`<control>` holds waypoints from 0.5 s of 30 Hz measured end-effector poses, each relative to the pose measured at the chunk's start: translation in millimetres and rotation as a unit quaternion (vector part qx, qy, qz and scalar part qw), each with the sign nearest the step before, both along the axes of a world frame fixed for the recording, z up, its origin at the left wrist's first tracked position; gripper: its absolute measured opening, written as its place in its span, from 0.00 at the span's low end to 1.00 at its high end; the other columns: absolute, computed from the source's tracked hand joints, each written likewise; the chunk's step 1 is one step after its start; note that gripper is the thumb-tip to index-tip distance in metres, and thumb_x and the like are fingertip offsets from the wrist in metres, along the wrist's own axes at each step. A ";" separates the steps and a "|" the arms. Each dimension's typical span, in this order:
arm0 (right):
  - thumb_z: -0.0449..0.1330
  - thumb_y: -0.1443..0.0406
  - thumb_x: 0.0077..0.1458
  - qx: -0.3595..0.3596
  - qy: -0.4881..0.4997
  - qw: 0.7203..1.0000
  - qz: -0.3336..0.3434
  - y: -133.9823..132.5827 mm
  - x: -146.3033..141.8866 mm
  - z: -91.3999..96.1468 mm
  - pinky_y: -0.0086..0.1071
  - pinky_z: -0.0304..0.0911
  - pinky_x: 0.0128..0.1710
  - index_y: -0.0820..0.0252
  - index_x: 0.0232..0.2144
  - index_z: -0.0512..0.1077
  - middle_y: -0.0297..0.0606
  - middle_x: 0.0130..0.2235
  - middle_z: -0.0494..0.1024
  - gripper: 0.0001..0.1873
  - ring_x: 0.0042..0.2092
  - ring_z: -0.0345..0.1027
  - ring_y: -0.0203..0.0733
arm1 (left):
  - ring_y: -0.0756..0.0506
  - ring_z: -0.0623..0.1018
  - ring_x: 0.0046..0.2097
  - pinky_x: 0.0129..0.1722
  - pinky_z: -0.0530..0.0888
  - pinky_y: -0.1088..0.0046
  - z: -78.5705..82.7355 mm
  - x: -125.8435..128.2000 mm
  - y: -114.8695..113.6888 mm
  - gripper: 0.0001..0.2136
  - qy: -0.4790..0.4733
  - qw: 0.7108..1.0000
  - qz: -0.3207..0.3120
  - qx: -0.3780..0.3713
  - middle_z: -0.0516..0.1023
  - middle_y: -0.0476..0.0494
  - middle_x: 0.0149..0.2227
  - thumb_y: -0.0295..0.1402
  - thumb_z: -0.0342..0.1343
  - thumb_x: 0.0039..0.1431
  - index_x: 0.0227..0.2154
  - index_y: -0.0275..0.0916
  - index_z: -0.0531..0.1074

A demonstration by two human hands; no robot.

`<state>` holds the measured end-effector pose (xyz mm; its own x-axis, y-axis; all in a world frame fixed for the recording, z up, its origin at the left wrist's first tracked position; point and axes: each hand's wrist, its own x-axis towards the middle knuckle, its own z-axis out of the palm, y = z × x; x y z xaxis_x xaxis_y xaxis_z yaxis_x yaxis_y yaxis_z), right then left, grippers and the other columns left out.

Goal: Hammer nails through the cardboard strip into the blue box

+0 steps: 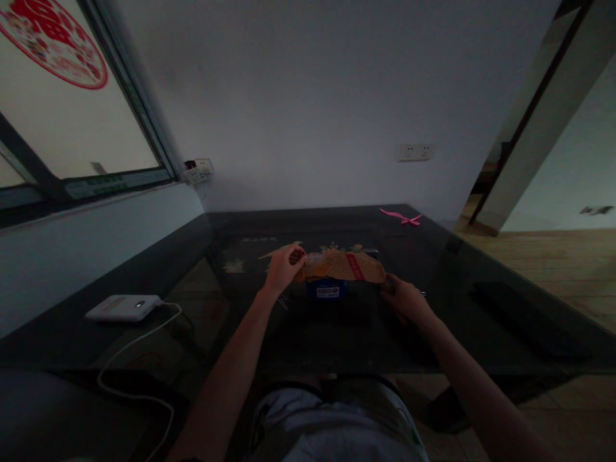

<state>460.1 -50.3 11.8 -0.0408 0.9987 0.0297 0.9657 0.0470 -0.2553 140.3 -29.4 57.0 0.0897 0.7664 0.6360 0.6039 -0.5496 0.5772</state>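
Note:
A tan patterned sheet of wrapping paper point(342, 265) with a red band is draped over a small blue box point(327, 290) on the dark glass table point(481, 269). My left hand point(283, 267) pinches the paper's left edge, its fingers closed on it. At the sheet's right corner my right hand point(407, 298) grips the paper low against the table. The box shows only its front face with a white label; the paper covers the rest.
A white power bank point(124, 307) with a white cable point(129, 359) lies at the table's left. A pink ribbon point(403, 217) rests at the far right edge. A dark flat object point(524, 317) lies to the right. Wall and window stand close behind.

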 end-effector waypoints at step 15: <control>0.55 0.65 0.53 0.003 0.027 0.998 0.050 4.1 14.9 -9.6 0.41 0.62 0.43 0.60 0.60 0.54 0.52 0.50 0.72 0.32 0.49 0.68 0.55 | 0.49 0.77 0.33 0.35 0.75 0.72 -1.9 -2.1 2.0 0.04 0.003 1.000 -0.001 -0.008 0.77 0.47 0.30 0.31 0.54 0.54 0.31 0.38 0.71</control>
